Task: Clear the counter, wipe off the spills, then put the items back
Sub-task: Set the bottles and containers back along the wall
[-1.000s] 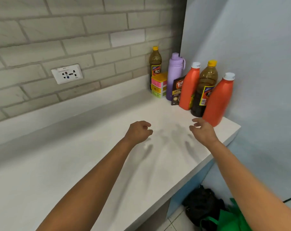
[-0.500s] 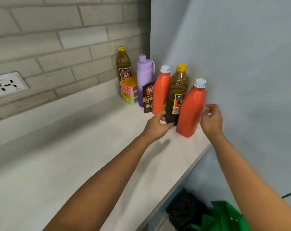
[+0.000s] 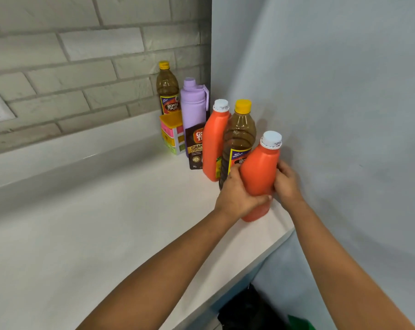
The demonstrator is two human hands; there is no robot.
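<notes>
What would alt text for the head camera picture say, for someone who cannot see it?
Both hands, left hand and right hand, grip a tilted orange bottle at the white counter end. Behind it stand two brown bottles, another orange bottle and a purple flask.

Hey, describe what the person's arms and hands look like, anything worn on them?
Both forearms are bare as far as the frame shows: no sleeves in view. The left hand and right hand wear no gloves, and no watch, bracelet or ring is visible. Fingernails look short and unpainted, though they are small in view.
</notes>
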